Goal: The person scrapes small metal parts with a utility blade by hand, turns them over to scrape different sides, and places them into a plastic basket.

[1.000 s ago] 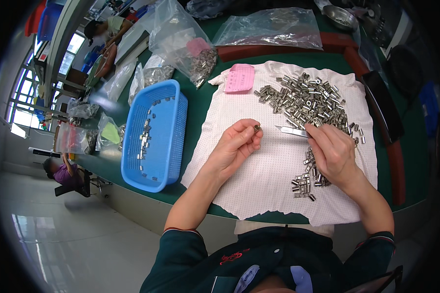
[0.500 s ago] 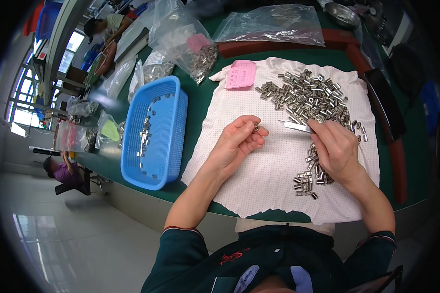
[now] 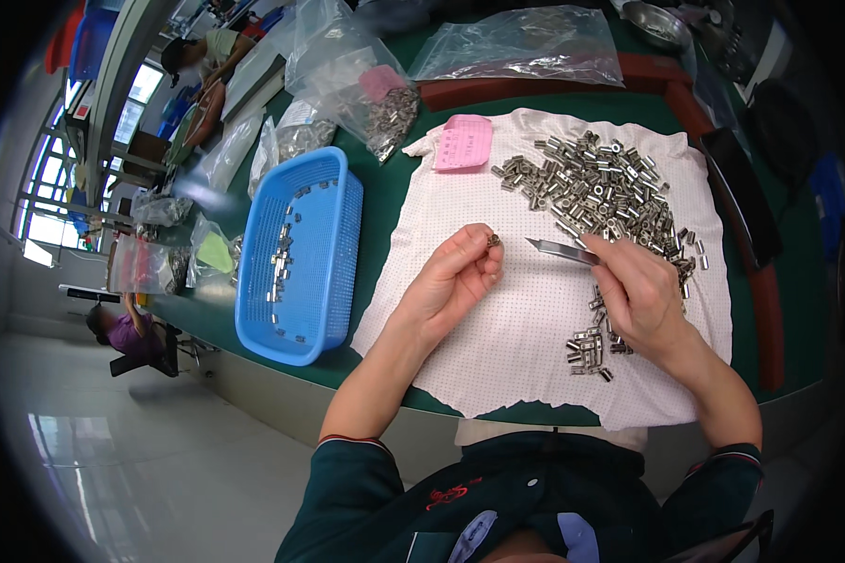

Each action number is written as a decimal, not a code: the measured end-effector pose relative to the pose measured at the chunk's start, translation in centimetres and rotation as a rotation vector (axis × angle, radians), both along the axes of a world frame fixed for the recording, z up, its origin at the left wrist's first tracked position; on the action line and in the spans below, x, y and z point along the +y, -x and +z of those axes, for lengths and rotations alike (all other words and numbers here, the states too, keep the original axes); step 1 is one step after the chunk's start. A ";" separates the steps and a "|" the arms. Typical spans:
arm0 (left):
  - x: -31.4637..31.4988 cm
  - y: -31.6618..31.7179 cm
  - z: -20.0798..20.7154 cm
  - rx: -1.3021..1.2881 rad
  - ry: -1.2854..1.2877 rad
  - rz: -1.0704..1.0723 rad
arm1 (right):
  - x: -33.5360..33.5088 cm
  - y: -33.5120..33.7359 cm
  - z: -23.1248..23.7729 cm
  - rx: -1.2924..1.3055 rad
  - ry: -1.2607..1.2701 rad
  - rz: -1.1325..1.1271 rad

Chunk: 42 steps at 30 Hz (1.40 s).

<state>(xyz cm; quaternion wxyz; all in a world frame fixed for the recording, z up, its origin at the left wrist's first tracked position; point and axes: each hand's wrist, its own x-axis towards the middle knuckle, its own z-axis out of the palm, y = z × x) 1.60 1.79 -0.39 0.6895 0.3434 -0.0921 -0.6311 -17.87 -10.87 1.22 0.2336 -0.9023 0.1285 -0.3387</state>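
In my left hand (image 3: 460, 275), thumb and fingertips pinch a small metal sleeve (image 3: 494, 241) above the cloth. My right hand (image 3: 640, 296) is closed around a slim knife (image 3: 561, 251), whose pointed metal blade is turned toward the sleeve with a gap between them. Most of the knife's handle is hidden in my fingers. Beyond and beside my right hand lies a heap of short shiny metal sleeves (image 3: 587, 183) on the white dotted cloth (image 3: 516, 347). A smaller group of sleeves (image 3: 587, 352) lies nearer to me, partly covered by that hand.
A blue plastic basket (image 3: 345, 253) with several metal pieces stands left of the cloth. A pink paper slip (image 3: 464, 143) lies at the cloth's far edge. Beyond are a bag of parts (image 3: 391, 117) and reddish-brown bars (image 3: 535, 91); a dark phone-like slab (image 3: 740, 197) sits at right.
The knife has shifted slightly left and now points more directly at the sleeve. My left fingers have curled in closer around the sleeve.
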 end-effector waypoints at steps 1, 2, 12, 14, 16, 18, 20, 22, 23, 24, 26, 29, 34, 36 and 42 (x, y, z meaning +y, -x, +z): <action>0.0 0.1 0.1 0.000 -0.002 -0.003 | 0.2 0.0 0.1 -0.013 -0.065 0.020; 0.0 0.2 0.1 0.000 -0.007 0.003 | 0.2 0.0 0.1 -0.013 -0.066 0.017; -0.1 0.4 0.3 -0.081 -0.058 0.005 | 0.6 0.2 0.0 0.063 -0.127 0.089; 0.0 0.6 0.5 -0.136 -0.053 -0.006 | 0.7 0.2 -0.1 0.061 -0.124 0.095; 0.0 0.7 0.5 -0.191 -0.048 -0.018 | 0.8 0.2 -0.1 0.063 -0.118 0.094; -0.1 0.8 0.5 -0.268 -0.072 -0.026 | 0.8 0.1 -0.2 0.055 -0.123 0.093; 0.0 0.9 0.5 -0.299 -0.060 -0.016 | 0.8 0.1 -0.3 0.044 -0.128 0.096; 0.1 0.9 0.4 -0.331 -0.049 -0.005 | 0.9 0.2 -0.3 0.089 -0.123 0.096; 0.1 0.9 0.4 -0.341 -0.038 -0.003 | 0.9 0.2 -0.3 0.089 -0.124 0.096; 0.1 0.9 0.4 -0.351 -0.027 -0.001 | 0.9 0.2 -0.2 0.088 -0.128 0.096; 0.1 1.0 0.4 -0.363 -0.029 0.008 | 0.9 0.2 -0.3 0.088 -0.133 0.096; 0.0 1.2 0.6 -0.383 -0.033 0.024 | 1.0 0.2 -0.3 0.098 -0.137 0.101; 0.0 1.3 0.4 -0.458 -0.043 0.048 | 1.0 0.2 -0.1 0.152 -0.184 0.099; -0.1 1.3 0.4 -0.520 -0.035 0.065 | 1.0 0.3 -0.2 0.146 -0.208 0.097; 0.1 1.5 0.2 -0.630 -0.030 0.114 | 1.0 0.2 -0.4 0.113 -0.251 0.112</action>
